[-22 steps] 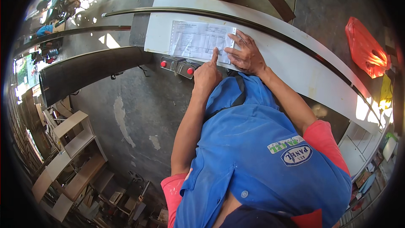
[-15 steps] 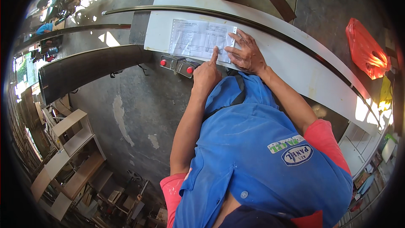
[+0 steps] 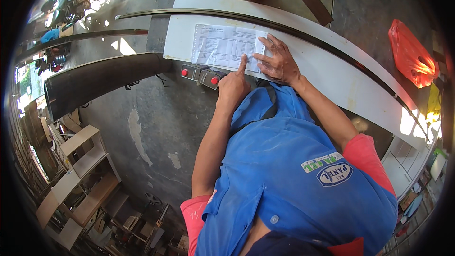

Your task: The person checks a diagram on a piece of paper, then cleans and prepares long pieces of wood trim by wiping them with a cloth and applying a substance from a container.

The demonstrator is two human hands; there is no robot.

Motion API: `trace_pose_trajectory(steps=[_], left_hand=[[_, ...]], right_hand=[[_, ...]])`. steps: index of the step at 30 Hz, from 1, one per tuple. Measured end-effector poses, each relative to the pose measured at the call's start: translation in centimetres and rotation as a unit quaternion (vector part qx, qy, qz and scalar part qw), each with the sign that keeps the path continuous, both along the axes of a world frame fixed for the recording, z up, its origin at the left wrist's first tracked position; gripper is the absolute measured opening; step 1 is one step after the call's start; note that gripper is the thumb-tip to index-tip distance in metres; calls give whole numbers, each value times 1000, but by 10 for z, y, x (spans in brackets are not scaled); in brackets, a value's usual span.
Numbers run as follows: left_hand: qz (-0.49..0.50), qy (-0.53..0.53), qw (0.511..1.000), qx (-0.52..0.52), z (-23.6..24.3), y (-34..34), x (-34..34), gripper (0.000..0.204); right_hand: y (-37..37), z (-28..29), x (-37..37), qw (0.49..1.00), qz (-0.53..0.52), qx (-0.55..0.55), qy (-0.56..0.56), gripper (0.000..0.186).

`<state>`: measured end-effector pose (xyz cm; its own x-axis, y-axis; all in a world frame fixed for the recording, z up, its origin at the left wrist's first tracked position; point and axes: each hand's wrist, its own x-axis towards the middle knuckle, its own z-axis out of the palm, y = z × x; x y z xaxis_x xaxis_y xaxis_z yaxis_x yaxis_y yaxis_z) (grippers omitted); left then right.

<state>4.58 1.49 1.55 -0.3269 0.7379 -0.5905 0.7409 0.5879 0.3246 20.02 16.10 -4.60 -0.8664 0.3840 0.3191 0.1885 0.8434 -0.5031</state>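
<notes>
Both hands work over a printed paper sheet (image 3: 227, 46) lying flat on a long white panel (image 3: 332, 73). Curled into a fist with only the forefinger out, the left hand (image 3: 232, 85) points its fingertip at the sheet's lower edge. Spread open, the right hand (image 3: 279, 61) presses fingers on the sheet's right end. Two grey switch boxes with red buttons (image 3: 203, 75) sit just below the sheet. An orange plastic bag (image 3: 411, 57) lies well apart, right.
</notes>
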Motion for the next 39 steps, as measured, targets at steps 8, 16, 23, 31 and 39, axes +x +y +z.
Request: trace_pose_trajectory(steps=[8, 16, 23, 31, 39], left_hand=[[-6, -4, 1000, -6, 1, 1, 0, 97], [-4, -6, 1000, -6, 1, 0, -1, 96], [-5, -6, 1000, 7, 1, 0, 0, 95], [10, 2, 1000, 28, -1, -2, 3, 87], [8, 7, 999, 52, -5, -7, 3, 90]], right_hand=[[0, 0, -1, 1000, -4, 5, -7, 37], [-1, 0, -2, 1000, -12, 10, -15, 34], [0, 2, -2, 1000, -8, 12, -14, 32], [-1, 2, -3, 999, -10, 27, -30, 34], [-3, 1, -5, 999, -6, 31, -23, 35]])
